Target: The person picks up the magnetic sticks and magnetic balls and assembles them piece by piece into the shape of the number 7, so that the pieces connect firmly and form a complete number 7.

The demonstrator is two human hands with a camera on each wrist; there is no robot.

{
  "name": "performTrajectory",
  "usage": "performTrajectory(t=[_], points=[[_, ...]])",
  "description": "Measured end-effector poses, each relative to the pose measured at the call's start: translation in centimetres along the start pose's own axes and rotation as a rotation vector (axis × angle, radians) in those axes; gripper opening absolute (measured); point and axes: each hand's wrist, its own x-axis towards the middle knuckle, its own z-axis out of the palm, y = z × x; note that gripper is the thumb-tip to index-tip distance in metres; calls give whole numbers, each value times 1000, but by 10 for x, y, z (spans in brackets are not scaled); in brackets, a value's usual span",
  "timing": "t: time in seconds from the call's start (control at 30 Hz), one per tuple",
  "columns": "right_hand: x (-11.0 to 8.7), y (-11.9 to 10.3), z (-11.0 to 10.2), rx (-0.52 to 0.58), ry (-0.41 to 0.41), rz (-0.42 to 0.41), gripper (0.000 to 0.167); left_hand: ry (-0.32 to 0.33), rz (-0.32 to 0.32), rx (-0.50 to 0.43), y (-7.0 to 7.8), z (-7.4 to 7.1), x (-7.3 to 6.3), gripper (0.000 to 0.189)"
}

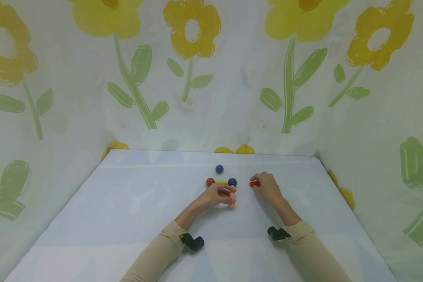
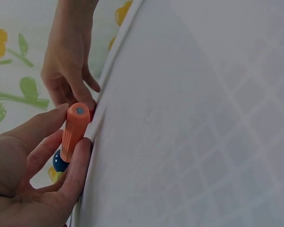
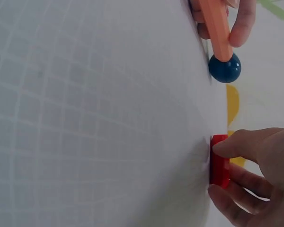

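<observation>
My left hand (image 1: 214,196) pinches an orange magnetic rod (image 1: 232,200) between thumb and fingers; a small grey disc shows in its end in the left wrist view. The rod's far end meets a dark blue ball (image 1: 232,182). From that ball a yellow rod (image 1: 221,181) runs left to a red ball (image 1: 210,182), the three in a row on the table. To the right, my right hand (image 1: 269,189) grips a short red rod (image 3: 220,163), thumb on one side and fingers on the other, down at the tabletop.
A second dark blue ball (image 1: 219,169) lies alone behind the row, toward the table's back edge. The pale, patterned table (image 1: 127,223) is enclosed by flowered cloth walls (image 1: 225,117) at the back and sides. A dark wrist camera (image 1: 194,242) sits at the left cuff, another at the right.
</observation>
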Motion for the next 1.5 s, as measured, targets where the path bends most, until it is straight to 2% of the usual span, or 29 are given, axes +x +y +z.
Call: performTrajectory(t=[0.6, 0.9, 1.1, 1.27, 1.5], points=[[-2, 1, 3, -34, 23, -30, 22, -8, 24, -24, -1, -1, -1, 33], [-5, -1, 0, -33, 19, -11, 23, -6, 16, 4, 1, 0, -2, 35], [-6, -2, 1, -26, 23, -8, 24, -8, 26, -10, 2, 0, -3, 35], [-9, -4, 1, -17, 24, -26, 24, -14, 42, -17, 5, 0, -5, 35], [-14, -13, -2, -3, 21, -62, 25, -17, 47, -15, 0, -1, -2, 35]])
